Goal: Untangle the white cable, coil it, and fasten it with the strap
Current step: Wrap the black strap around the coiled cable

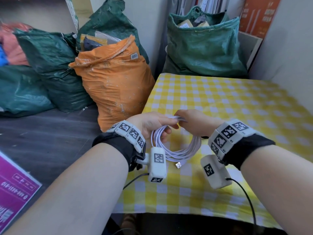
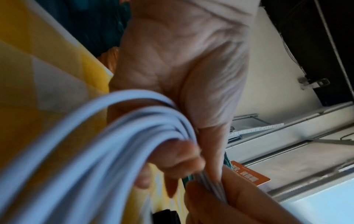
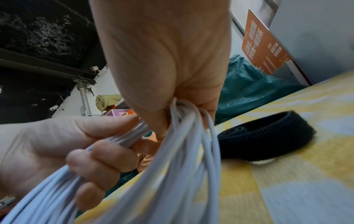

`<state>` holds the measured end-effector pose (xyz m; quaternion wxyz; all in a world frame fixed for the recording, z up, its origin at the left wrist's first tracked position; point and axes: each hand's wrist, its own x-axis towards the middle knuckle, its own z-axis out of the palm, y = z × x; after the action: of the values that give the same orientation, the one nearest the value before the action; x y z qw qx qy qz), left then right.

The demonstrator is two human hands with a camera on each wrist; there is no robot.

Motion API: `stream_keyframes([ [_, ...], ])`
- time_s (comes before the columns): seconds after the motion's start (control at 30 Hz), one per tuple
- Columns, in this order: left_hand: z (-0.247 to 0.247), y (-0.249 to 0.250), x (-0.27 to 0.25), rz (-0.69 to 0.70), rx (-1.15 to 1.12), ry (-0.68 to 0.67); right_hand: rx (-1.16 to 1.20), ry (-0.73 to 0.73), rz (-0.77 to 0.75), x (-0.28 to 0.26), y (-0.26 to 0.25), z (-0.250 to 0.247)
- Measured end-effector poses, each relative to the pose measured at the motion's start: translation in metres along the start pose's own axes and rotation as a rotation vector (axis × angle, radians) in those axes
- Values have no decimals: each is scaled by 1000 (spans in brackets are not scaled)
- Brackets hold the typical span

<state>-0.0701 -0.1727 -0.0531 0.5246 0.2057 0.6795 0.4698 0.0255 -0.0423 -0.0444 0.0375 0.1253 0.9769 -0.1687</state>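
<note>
The white cable (image 1: 179,150) hangs in a round coil of several loops above the yellow checked table (image 1: 237,102). My left hand (image 1: 152,123) grips the top of the coil (image 2: 114,136) with curled fingers. Right beside it, my right hand (image 1: 191,122) pinches the same bundle (image 3: 184,121) from above. A USB plug (image 1: 178,165) dangles at the bottom of the coil. The black hook-and-loop strap (image 3: 268,136) lies curled on the table under my right hand, apart from the cable; in the head view only a sliver of the strap (image 1: 205,137) shows.
An orange sack (image 1: 115,78) and green sacks (image 1: 50,65) stand on the floor left of the table. Another green sack (image 1: 203,44) stands behind the table's far edge. A purple box (image 1: 15,187) sits at lower left. Black sensor leads (image 1: 249,200) trail from my wrists.
</note>
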Motion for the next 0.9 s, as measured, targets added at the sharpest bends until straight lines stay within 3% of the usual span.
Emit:
stream_keyframes([
  [0.13, 5, -2, 1, 0, -49, -2, 85, -20, 39, -8, 8, -11],
  [0.27, 4, -15, 5, 13, -194, 112, 312, 92, 230, -18, 27, -15],
  [0.47, 3, -27, 10, 2, -402, 231, 30, 87, 418, -17, 43, -5],
  [0.7, 2, -31, 12, 10, -472, 289, 33, 12, 393, -15, 46, -6],
  [0.9, 3, -32, 12, 28, -505, 306, 11, 39, 328, -22, 44, -3],
])
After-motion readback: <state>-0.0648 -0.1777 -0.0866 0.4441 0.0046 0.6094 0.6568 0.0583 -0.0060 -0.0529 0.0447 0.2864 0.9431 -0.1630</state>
